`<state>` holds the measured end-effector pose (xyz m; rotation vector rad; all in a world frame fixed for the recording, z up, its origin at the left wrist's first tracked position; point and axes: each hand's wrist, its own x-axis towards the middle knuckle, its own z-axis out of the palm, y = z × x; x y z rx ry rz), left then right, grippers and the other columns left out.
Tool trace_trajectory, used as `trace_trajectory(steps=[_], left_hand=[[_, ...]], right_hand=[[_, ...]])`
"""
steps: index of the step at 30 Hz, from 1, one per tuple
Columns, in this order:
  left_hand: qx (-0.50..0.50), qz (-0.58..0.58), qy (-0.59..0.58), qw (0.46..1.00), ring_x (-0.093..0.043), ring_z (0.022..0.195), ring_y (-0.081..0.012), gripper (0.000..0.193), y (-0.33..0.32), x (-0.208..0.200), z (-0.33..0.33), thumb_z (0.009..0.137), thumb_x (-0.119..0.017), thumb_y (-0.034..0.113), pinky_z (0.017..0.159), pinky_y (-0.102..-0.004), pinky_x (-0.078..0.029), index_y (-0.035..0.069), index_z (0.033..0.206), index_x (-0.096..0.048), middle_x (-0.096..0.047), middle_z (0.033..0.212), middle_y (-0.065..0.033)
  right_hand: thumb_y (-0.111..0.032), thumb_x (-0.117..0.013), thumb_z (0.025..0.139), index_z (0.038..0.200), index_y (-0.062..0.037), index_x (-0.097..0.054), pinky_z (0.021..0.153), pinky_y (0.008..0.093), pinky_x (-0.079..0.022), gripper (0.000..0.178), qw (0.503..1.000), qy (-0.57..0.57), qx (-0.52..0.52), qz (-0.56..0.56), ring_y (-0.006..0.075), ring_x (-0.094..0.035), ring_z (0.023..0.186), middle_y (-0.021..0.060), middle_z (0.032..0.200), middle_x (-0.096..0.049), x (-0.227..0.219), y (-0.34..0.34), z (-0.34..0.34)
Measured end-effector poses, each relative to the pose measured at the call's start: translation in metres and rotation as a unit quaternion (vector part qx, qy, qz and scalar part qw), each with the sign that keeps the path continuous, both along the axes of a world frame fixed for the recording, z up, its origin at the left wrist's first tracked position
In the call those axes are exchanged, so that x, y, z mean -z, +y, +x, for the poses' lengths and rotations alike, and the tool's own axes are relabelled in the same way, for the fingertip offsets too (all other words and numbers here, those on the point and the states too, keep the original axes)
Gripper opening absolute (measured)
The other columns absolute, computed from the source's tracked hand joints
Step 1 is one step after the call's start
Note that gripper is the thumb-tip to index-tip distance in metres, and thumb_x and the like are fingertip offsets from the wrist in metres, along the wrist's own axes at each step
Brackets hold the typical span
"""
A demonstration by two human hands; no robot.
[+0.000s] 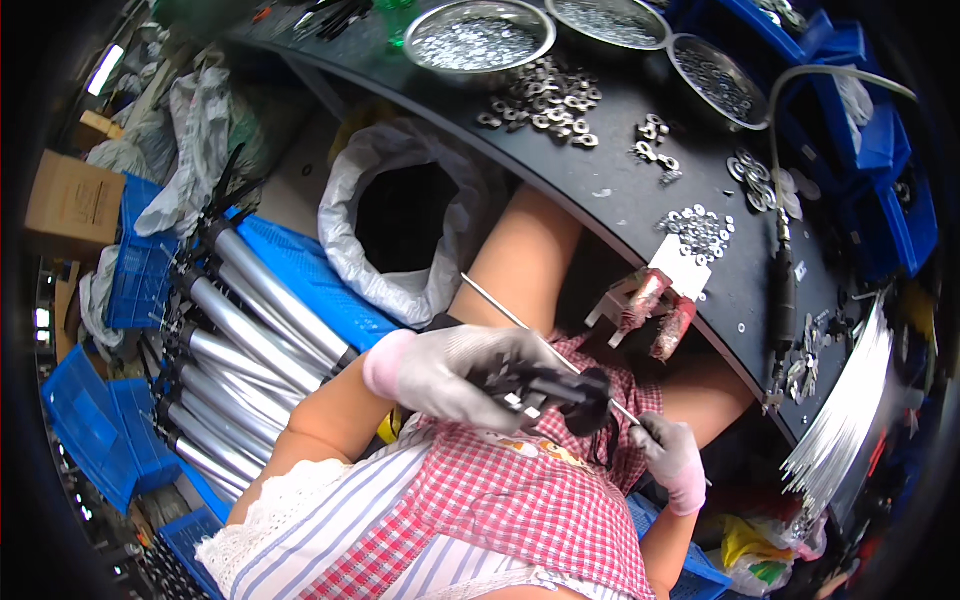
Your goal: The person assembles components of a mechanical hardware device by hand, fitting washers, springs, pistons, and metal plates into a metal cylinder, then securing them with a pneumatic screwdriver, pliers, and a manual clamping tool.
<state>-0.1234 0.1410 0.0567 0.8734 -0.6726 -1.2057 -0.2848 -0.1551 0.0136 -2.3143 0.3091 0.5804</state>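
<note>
My left hand point(450, 375), in a pale grey glove, is closed around a black mechanical part point(550, 388) above my lap. A thin metal rod point(500, 312) runs diagonally past or through that part; the exact contact is hidden. Its lower right end is pinched in the gloved fingers of my right hand point(672, 462). Beneath both hands lies a red checked apron point(520, 500). Just beyond them, a white fixture point(683, 262) with two red-wrapped handles point(660, 315) sits at the table edge.
The dark table point(610, 190) carries metal bowls point(480, 70) of small parts, loose metal links point(550, 100) and washers point(700, 232). A corded tool point(787, 300) hangs at right, near thin rods point(850, 400). Leftward are silver tubes point(260, 300) and a white-lined bin point(350, 190).
</note>
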Motion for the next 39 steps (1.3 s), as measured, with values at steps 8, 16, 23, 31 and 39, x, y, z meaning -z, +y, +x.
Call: trace_trajectory(steps=[8,16,23,31,39], left_hand=[[-0.261,0.098,-0.180,0.943,-0.054,0.091,-0.0096,0.044,-0.058,0.009,-0.019,0.082,-0.064,0.007,0.081,-0.0263,-0.044,0.002,0.121,-0.046,-0.056,0.100,-0.0039],[-0.427,0.097,-0.484,0.758,-0.065,0.082,-0.0322,0.050,-0.100,0.008,-0.010,0.074,-0.065,0.001,0.062,-0.0361,-0.056,0.010,0.119,-0.046,-0.055,0.109,-0.0105],[-0.466,0.105,-0.446,0.757,-0.065,0.086,-0.0320,0.051,-0.102,0.021,-0.004,0.074,-0.065,0.000,0.064,-0.0347,-0.056,0.010,0.121,-0.046,-0.054,0.107,-0.0122],[-0.475,0.112,-0.424,0.763,-0.064,0.092,-0.0306,0.046,-0.088,0.023,-0.005,0.078,-0.066,0.002,0.076,-0.0348,-0.054,0.006,0.120,-0.047,-0.057,0.106,-0.0138],[-0.423,0.162,-0.330,0.828,-0.057,0.097,-0.0152,0.046,-0.082,0.022,-0.004,0.079,-0.062,0.001,0.087,-0.0282,-0.047,0.002,0.121,-0.045,-0.056,0.105,-0.0087]], right_hand=[[-0.009,-0.058,0.084,0.096,0.0010,-0.062,0.066,0.0320,-0.047,0.016,0.971,-0.208,0.112,-0.050,0.0237,-0.060,0.072,0.0139,0.087,-0.060,-0.028,0.025,0.004],[-0.017,-0.072,0.082,0.102,0.0015,-0.055,0.073,0.0212,-0.044,0.032,0.829,-0.451,0.249,0.217,0.0091,-0.054,0.081,0.0037,0.093,-0.057,-0.040,0.097,0.078],[0.007,-0.061,0.080,0.100,0.0013,-0.053,0.081,0.0225,-0.043,0.022,0.840,-0.416,0.254,0.239,0.0093,-0.053,0.086,0.0023,0.093,-0.054,-0.037,0.103,0.099],[-0.003,-0.074,0.072,0.092,-0.0009,-0.055,0.064,0.0213,-0.047,0.027,0.827,-0.469,0.224,0.212,0.0084,-0.056,0.073,0.0031,0.090,-0.056,-0.018,0.108,0.107],[0.002,-0.065,0.076,0.099,0.0004,-0.054,0.071,0.0221,-0.046,0.025,0.814,-0.355,0.270,0.372,0.0084,-0.055,0.080,0.0048,0.090,-0.058,-0.018,0.101,0.109]])
